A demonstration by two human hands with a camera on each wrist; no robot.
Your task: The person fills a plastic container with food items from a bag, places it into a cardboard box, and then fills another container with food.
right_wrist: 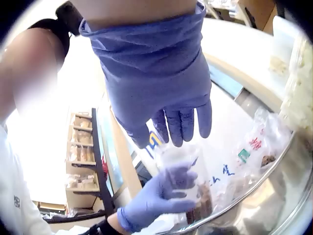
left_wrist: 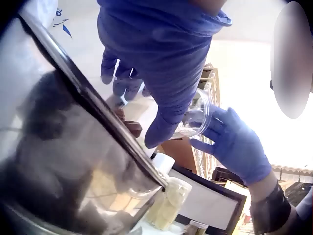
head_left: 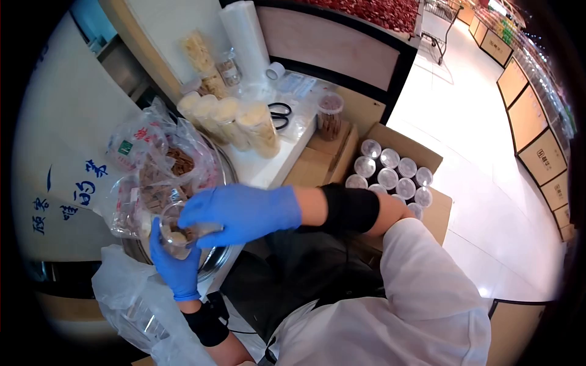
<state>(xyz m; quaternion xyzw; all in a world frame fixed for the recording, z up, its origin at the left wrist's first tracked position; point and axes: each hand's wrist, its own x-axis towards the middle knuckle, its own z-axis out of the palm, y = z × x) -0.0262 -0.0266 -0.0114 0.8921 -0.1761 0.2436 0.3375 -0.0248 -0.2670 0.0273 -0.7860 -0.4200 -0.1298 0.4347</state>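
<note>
My left hand [head_left: 176, 268], in a blue glove, grips a clear plastic jar [head_left: 173, 245] over a shiny metal basin [left_wrist: 98, 111]. Brown stick-like pieces [right_wrist: 201, 203] show low in the jar in the right wrist view. Across the jar's mouth reaches my right hand [head_left: 247, 213], also gloved in blue. Its fingers extend down beside the rim in the right wrist view, and nothing shows between them. More brown sticks [head_left: 160, 194] lie in a crumpled clear bag [head_left: 137, 137] with red print, in the basin just behind the jar.
Several jars of pale pieces [head_left: 259, 129], black-handled scissors [head_left: 281, 116], a tape roll [head_left: 274, 71] and a plastic bag roll [head_left: 245, 33] occupy the white table. A jar of brown sticks [head_left: 329, 117] stands on cardboard. Right of it, a carton [head_left: 421, 147] holds several lidded jars.
</note>
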